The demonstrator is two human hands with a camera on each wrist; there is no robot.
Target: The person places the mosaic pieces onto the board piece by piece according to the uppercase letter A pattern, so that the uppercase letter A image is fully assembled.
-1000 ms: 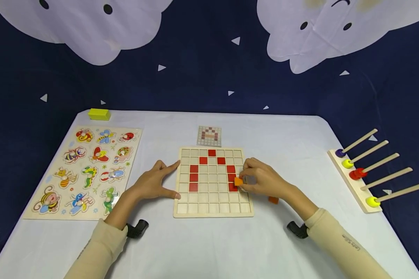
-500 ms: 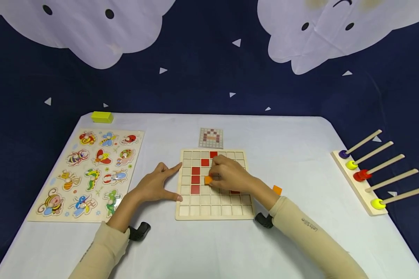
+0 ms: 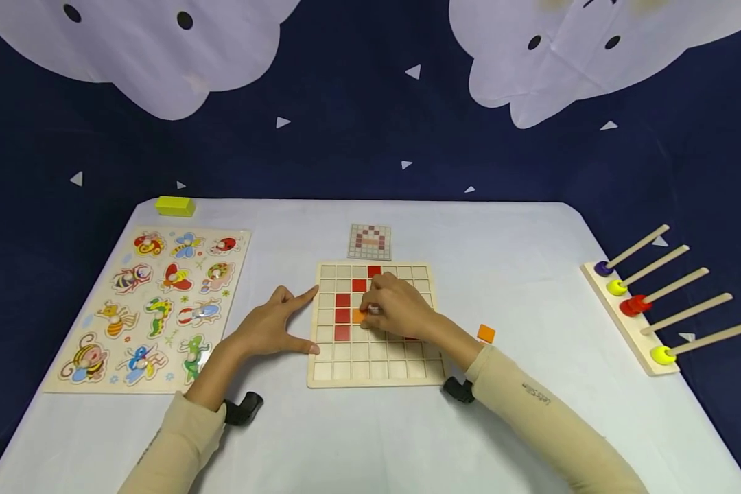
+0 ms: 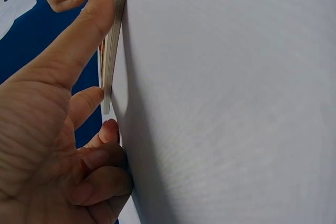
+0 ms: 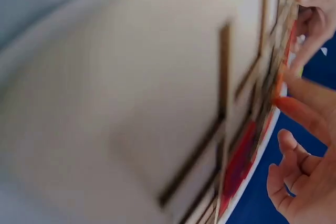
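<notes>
A square wooden grid board (image 3: pixel 378 371) lies mid-table, with red tiles (image 3: pixel 342 333) set in several of its cells in a peaked shape. My left hand (image 3: pixel 270 328) has its index finger and thumb spread straight against the board's left edge; in the left wrist view its other fingers (image 4: pixel 107 177) are bent beside the board. Over the grid, my right hand (image 3: pixel 400 306) pinches an orange tile (image 3: pixel 357 316) that sits at a cell right beside a red tile. That hand and forearm cover several cells and tiles on the board's right side.
Behind the board lies a small pattern card (image 3: pixel 370 242). Another orange tile (image 3: pixel 486 333) rests to the right. An insect puzzle (image 3: pixel 145 315) is at left, a yellow block (image 3: pixel 175 206) at the back left corner, and a pegged bead stand (image 3: pixel 630 319) at the right edge.
My right hand has carried the orange tile leftward from the board's right side to a cell left of centre. The left hand stays at the board's edge.
</notes>
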